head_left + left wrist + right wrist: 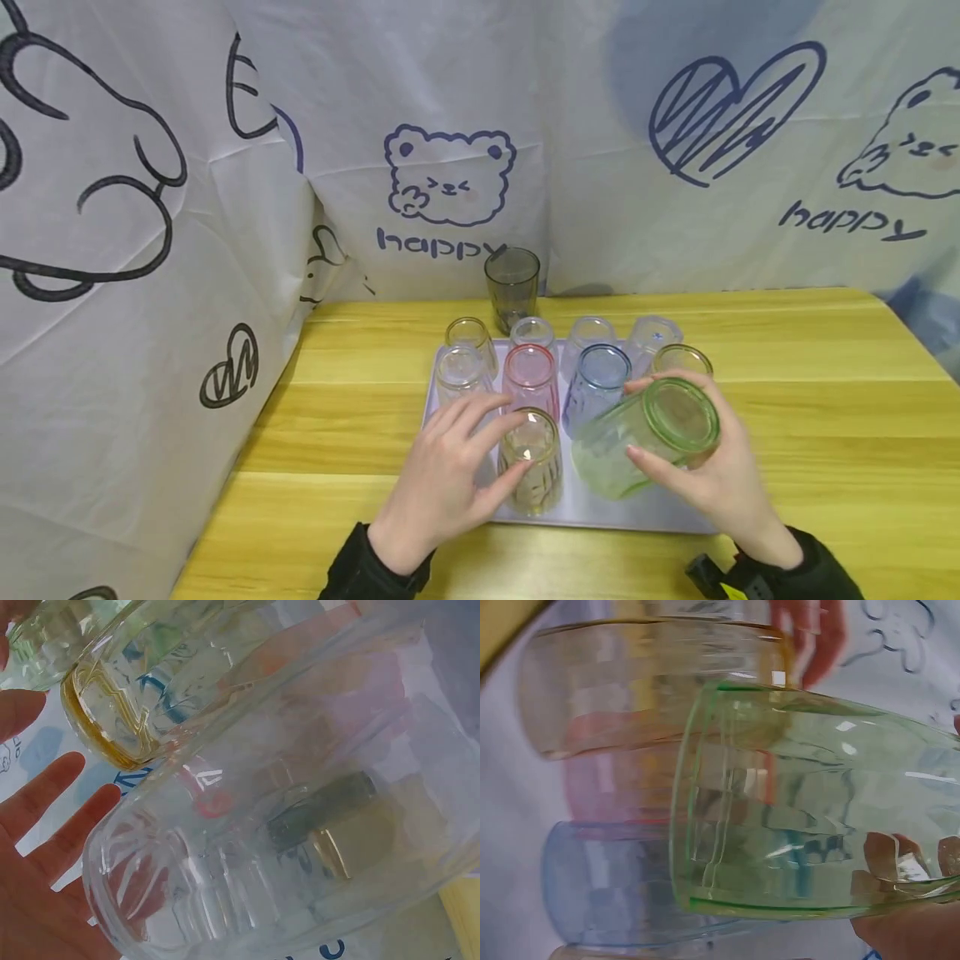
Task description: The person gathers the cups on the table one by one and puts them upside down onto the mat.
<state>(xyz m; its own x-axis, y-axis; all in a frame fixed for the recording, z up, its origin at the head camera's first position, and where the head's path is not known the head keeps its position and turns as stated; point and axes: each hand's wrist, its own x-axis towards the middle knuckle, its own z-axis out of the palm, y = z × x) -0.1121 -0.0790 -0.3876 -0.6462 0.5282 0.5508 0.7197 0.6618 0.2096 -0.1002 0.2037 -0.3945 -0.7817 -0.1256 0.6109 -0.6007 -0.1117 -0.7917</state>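
My right hand (716, 467) grips a green glass (630, 442), fingers and thumb on either side near its thick base. The glass tilts above the front right of the tray, its base up toward the right and its wide rim down to the left. In the right wrist view the green glass (780, 810) overlaps the amber and blue glasses. My left hand (450, 467) is at a pale amber glass (532, 487), which stands base up at the tray's front. Its spread fingers and thumb flank the base; the left wrist view shows gaps between the fingers (56, 772) and this glass.
The pale lilac tray (600, 518) bears several upturned glasses, among them a pink one (531, 387) and a blue one (600, 392). Behind it, a dark grey glass (513, 287) stands on the wooden table (352, 417). White printed cloth (585, 208) hangs at the back and left.
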